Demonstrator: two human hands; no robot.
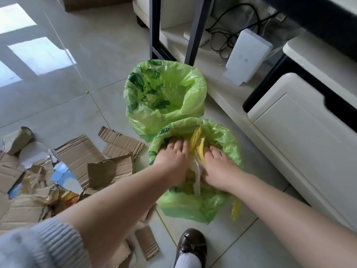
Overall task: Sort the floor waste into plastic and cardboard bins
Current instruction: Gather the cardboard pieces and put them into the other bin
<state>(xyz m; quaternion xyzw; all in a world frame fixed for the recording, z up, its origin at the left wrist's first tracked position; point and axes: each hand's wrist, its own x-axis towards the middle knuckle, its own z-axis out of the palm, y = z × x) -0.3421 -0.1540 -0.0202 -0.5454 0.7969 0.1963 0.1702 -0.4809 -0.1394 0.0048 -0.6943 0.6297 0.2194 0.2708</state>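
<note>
We see two bins lined with translucent green bags standing side by side on the tiled floor. The far bin (164,97) stands upright with its mouth open and only its liner showing inside. The near bin (195,169) touches it and holds yellow plastic strips (199,147) and a white plastic scrap (196,176); one yellow strip (236,209) hangs over its rim. Torn brown cardboard pieces (77,157) lie flat and overlapping on the floor to the left, among them a blue-and-white printed sheet (64,176).
</note>
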